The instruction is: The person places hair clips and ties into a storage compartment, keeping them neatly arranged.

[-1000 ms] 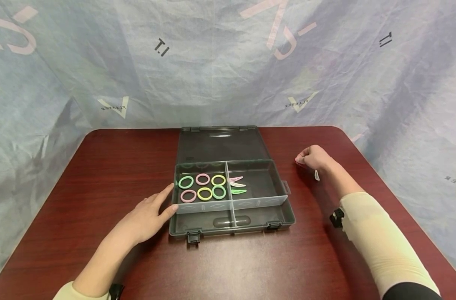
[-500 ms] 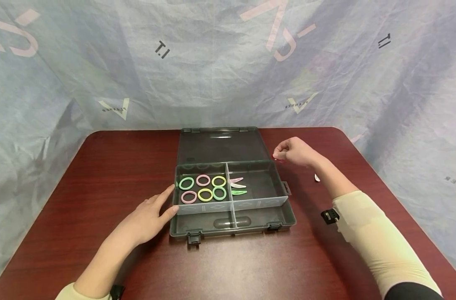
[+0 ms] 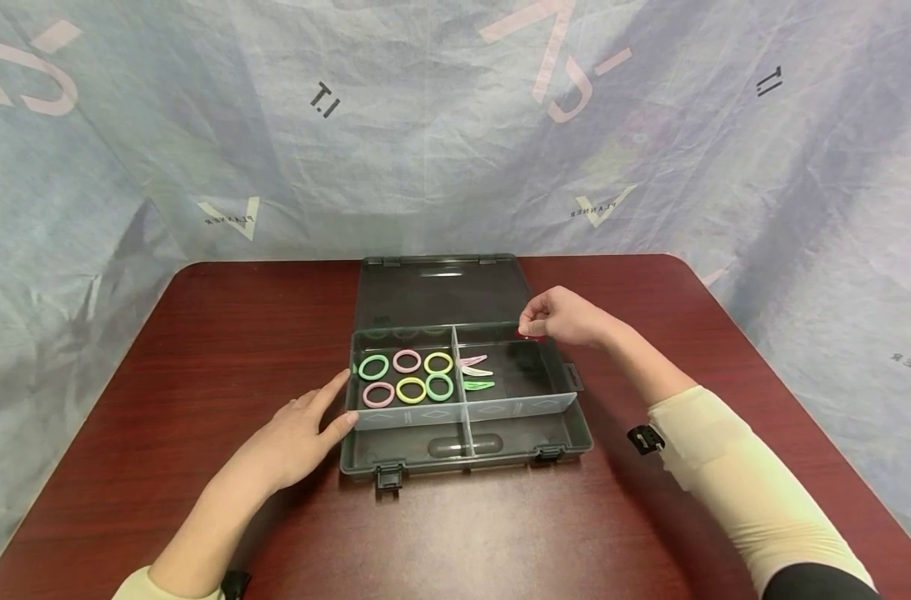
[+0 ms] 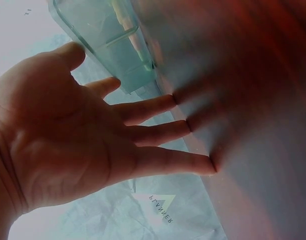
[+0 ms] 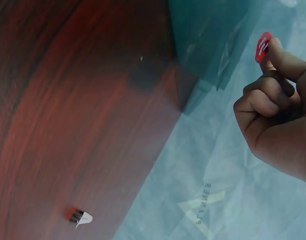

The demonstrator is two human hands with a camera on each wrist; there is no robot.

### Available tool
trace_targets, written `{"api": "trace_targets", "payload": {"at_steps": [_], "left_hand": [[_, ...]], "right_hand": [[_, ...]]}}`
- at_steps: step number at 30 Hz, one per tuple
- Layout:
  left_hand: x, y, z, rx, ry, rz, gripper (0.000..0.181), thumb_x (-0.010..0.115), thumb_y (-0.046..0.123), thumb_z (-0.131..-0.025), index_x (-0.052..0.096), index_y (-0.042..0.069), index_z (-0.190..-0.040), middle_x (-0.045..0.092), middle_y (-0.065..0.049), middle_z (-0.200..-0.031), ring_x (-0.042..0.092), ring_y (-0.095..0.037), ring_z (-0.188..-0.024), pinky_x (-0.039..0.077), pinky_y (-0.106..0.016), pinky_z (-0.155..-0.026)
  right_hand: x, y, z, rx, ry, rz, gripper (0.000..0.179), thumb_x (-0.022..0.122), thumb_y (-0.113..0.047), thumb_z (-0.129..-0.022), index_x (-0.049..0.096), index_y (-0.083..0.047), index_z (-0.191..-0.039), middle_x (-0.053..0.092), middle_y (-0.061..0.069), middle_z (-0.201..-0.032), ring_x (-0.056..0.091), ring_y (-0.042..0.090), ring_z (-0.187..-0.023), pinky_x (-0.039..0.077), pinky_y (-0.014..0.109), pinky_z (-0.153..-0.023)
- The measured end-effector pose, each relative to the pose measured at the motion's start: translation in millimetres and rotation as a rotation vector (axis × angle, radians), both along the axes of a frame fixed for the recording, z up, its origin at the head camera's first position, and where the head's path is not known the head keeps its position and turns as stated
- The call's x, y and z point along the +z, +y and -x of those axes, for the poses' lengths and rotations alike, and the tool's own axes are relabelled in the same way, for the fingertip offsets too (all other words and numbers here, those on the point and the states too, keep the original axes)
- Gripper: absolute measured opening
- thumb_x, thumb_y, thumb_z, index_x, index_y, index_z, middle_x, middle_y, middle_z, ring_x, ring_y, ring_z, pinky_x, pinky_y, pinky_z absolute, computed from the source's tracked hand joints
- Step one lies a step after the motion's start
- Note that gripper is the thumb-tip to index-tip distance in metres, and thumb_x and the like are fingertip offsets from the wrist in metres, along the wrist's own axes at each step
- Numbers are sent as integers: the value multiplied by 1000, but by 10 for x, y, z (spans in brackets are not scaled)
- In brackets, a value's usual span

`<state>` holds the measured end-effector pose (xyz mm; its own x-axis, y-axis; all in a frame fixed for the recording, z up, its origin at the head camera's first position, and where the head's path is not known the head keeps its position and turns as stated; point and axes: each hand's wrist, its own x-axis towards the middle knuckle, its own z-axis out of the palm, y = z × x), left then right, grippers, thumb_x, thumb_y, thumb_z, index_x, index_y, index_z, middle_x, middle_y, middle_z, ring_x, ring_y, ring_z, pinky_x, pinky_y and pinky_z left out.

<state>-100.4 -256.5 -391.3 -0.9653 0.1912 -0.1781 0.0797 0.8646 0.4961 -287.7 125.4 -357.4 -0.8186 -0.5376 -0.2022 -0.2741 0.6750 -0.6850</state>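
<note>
A grey see-through plastic box (image 3: 466, 464) lies on the table with its lid (image 3: 443, 292) folded back. My right hand (image 3: 568, 317) pinches a red snap hair clip (image 5: 263, 47) between thumb and forefinger, above the back right corner of the box. Below it, the right back compartment holds a pink hair clip (image 3: 473, 361), a white one (image 3: 478, 372) and a green one (image 3: 478, 386), all by the divider. Several pastel hair ties (image 3: 407, 361) sit in the left back compartment. My left hand (image 3: 293, 437), fingers spread and straight, touches the box's left side.
A white hair clip (image 5: 84, 218) lies on the wooden table (image 3: 222, 333) to the right; my forearm hides it in the head view. Two narrow front compartments run along the box, with latches (image 3: 389, 477) on its front edge. A printed cloth (image 3: 425, 125) hangs behind the table.
My right hand has carried the red hair clip leftward from the table on the right to above the box's right back compartment. The left hand has stayed at the box's left side.
</note>
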Motion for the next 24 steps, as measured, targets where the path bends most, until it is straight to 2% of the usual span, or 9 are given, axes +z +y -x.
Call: {"api": "trace_targets", "payload": {"at_steps": [2, 8, 14, 20, 24], "left_hand": [[-2, 2, 1, 1, 0, 2, 72, 44, 56, -105, 25, 15, -162, 39, -33, -151, 34, -61, -135, 30, -72, -105], [-6, 6, 0, 1, 0, 3, 72, 45, 55, -105, 25, 15, -162, 39, -33, -151, 34, -62, -135, 30, -72, -106], [-7, 3, 0, -2, 3, 1, 72, 45, 55, -105, 25, 14, -161, 40, -32, -150, 35, -61, -135, 30, -71, -106], [-3, 2, -2, -6, 5, -3, 73, 45, 56, -105, 26, 14, -161, 40, -32, -151, 35, -61, -135, 30, -71, -106], [-2, 4, -4, -4, 5, -3, 73, 45, 55, -105, 25, 14, -161, 40, -32, -151, 35, -61, -135, 30, -71, -106]], "right_hand": [[-21, -38, -17, 15, -10, -1, 12, 66, -10, -99, 72, -3, -91, 70, 12, -88, 49, 18, -71, 42, 34, -66], [-79, -143, -29, 95, 21, -40, 12, 70, -11, -96, 73, -3, -88, 63, 11, -71, 37, 13, -59, 36, 31, -60], [-132, -212, -74, 145, 13, -93, 11, 71, -12, -96, 74, -3, -91, 65, 15, -74, 41, 14, -62, 39, 33, -64], [-231, -259, -89, 191, 81, -159, 13, 72, -14, -96, 74, -8, -85, 56, -1, -65, 40, 11, -57, 40, 32, -63], [-275, -305, -93, 209, 124, -184, 15, 72, -14, -95, 74, -8, -82, 49, -6, -59, 39, 10, -55, 38, 31, -61]]}}
